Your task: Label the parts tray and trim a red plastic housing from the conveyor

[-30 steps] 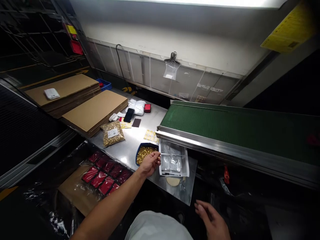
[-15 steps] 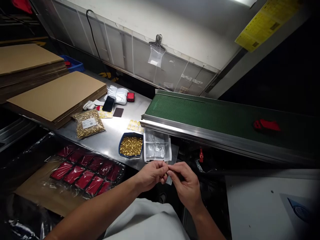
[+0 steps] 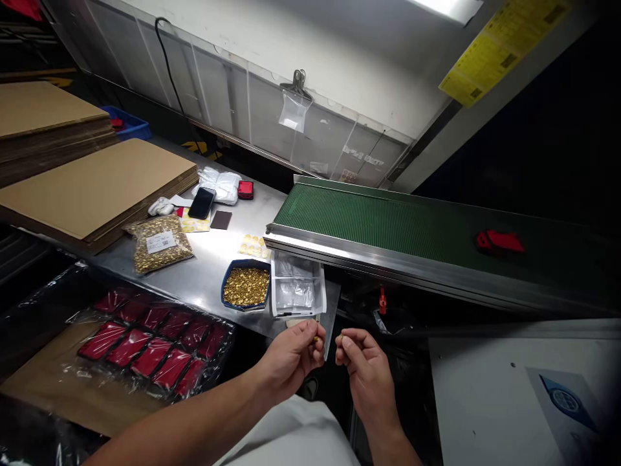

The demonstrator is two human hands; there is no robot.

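Observation:
Small gold-coloured metal pieces (image 3: 316, 338) show between the curled fingers of my left hand (image 3: 291, 359), which is closed just in front of the bench edge. A short gap to its right, my right hand (image 3: 369, 372) pinches a tiny gold-coloured metal piece (image 3: 342, 337) between thumb and fingertips. Their exact kind is too small to make out. Beyond my hands, a dark blue tray (image 3: 224, 298) holds a heap of similar gold pieces. Beside it stands a white two-part tray (image 3: 323, 301) with clear plastic bags (image 3: 295, 292) inside.
A green conveyor (image 3: 359, 223) runs to the right, carrying a red and black item (image 3: 499, 241). Left lie a bag of gold pieces (image 3: 162, 244), a phone (image 3: 202, 203) and stacked cardboard (image 3: 97, 184). Plastic-wrapped red items (image 3: 150, 353) sit in a box at lower left.
My hands have come apart from where their fingertips met, the right hand moving away to the right. The whole view has shifted slightly.

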